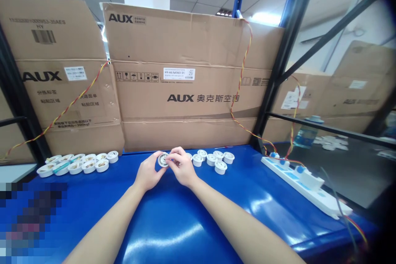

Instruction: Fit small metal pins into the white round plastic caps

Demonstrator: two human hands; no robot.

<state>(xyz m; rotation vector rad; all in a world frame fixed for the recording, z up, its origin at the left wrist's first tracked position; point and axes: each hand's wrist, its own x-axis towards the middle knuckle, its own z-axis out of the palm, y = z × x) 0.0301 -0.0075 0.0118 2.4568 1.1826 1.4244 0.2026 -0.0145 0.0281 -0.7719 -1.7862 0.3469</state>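
Note:
Near the back of the blue table, my left hand (149,172) grips a small round white piece (162,159) by its edge, thumb and fingers around it. My right hand (183,168) touches the face of that piece with bent, pinched fingers; whether something tiny sits between them is hidden. Just right of my right hand stand several white round cups (220,167), some partly behind the fingers. To the left, two rows of white round containers (89,166) hold small parts, with a teal tool (62,167) lying across them.
Cardboard sheets (192,111) stand along the back edge of the blue table (173,222). A white power strip (309,189) with plugs lies at the right, beside a black rack post (278,66). Red-yellow twisted wires (244,62) hang there; a bottle (307,132) stands beyond.

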